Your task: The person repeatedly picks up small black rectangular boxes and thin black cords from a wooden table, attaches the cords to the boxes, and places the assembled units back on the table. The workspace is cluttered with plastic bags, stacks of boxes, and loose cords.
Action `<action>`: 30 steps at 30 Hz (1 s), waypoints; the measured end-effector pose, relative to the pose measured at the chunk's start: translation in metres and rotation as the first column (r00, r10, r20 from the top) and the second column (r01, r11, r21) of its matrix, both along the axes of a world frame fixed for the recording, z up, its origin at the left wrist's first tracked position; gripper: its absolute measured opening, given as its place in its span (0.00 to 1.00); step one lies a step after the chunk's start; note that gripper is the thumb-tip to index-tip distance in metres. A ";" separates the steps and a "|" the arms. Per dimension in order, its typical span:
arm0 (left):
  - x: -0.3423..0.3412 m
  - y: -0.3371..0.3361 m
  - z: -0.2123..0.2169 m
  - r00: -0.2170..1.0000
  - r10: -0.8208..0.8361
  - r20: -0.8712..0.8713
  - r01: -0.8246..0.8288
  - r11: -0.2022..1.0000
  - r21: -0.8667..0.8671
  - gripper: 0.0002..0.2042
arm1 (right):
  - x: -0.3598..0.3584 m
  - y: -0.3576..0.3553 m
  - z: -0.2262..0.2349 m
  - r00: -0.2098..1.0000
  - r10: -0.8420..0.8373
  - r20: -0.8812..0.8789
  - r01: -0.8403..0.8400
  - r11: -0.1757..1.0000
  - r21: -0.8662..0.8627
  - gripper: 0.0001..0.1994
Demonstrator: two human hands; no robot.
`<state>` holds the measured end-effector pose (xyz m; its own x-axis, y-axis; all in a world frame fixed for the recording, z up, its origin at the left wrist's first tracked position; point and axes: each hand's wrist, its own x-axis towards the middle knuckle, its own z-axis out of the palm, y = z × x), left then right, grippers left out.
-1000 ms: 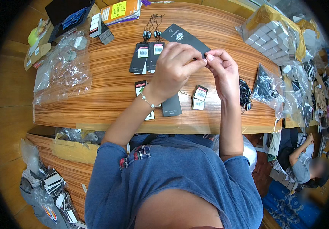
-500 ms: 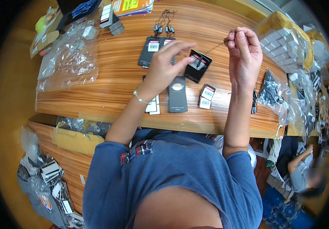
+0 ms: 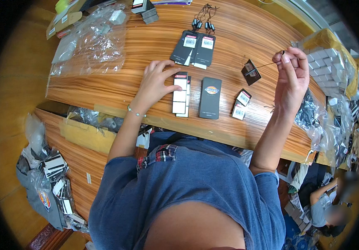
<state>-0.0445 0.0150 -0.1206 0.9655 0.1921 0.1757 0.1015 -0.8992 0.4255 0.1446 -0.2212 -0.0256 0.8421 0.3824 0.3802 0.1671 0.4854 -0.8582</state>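
Two tag bundles (image 3: pixel 185 50) (black-corded) — just beyond the left hand (image 3: pixel 157 81).

Desk (image 3: pixel 148 46) is showing two strung tag bundles (image 3: pixel 180 52), two small barcode labels (image 3: pixel 239 111), two white-panelled tags (image 3: pixel 180 96) (overlapping), one logo-faced dark tag (image 3: pixel 209 102).

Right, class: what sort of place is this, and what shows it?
Probably a packing workroom, given the strung dark tags, white-faced cards and plastic-wrapped white boxes on the table.
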 end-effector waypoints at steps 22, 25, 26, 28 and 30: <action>0.086 -0.083 0.087 0.908 0.082 0.412 0.218 0.746 -0.629 0.08 | -0.030 0.016 -0.005 0.918 -0.064 0.391 0.267 0.829 -0.491 0.12; 0.087 -0.084 0.089 0.906 0.029 0.422 0.228 0.806 -0.546 0.07 | -0.031 0.016 -0.004 0.903 -0.085 0.420 0.309 0.809 -0.500 0.12; 0.087 -0.083 0.090 0.905 0.007 0.425 0.230 0.833 -0.503 0.07 | -0.031 0.016 -0.004 0.903 -0.096 0.418 0.314 0.812 -0.492 0.12; 0.086 -0.083 0.092 0.909 -0.024 0.416 0.228 0.865 -0.447 0.07 | -0.031 0.017 -0.006 0.903 -0.118 0.414 0.325 0.817 -0.476 0.12; 0.085 -0.081 0.093 0.903 -0.062 0.425 0.242 0.891 -0.384 0.07 | -0.029 0.018 -0.010 0.930 -0.114 0.349 0.271 0.855 -0.443 0.11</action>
<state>0.0410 -0.0664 -0.0278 0.8563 0.1903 0.4801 -0.2766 -0.6161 0.7375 0.1155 -0.2029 -0.0354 0.7929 0.4234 0.4382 0.4991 -0.0389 -0.8657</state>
